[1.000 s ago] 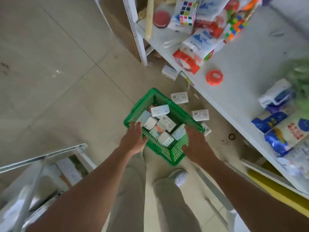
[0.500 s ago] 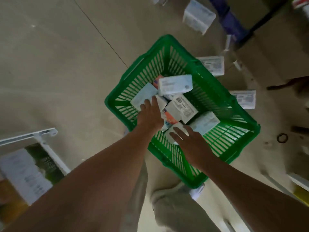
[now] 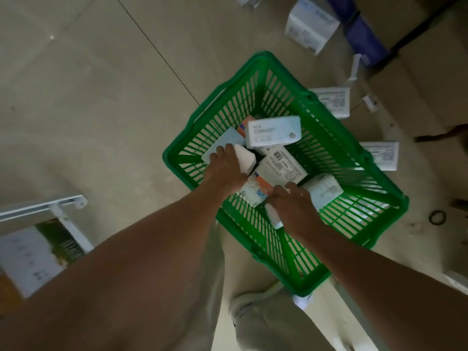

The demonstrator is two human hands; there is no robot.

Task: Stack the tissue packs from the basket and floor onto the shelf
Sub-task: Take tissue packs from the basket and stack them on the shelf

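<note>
Gripping boxy packs point(image 3: 245, 159), left hand point(image 3: 224, 171) and right hand point(image 3: 295, 210) reach into slatted plastic basket point(image 3: 263, 56).

Green slatted basket point(image 3: 291, 262); white, pale-blue, orange-marked tissue packs point(image 3: 273, 131); beige floor point(image 3: 101, 97).

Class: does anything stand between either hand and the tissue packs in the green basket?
Nothing visible does: the left hand grips a white pack, the right hand holds a second pack, inside the basket.

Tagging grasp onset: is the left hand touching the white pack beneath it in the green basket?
Touching. The head view shows the left hand lying over the white pack in the basket, with its fingers curled across the pack's top and no gap showing.
</note>
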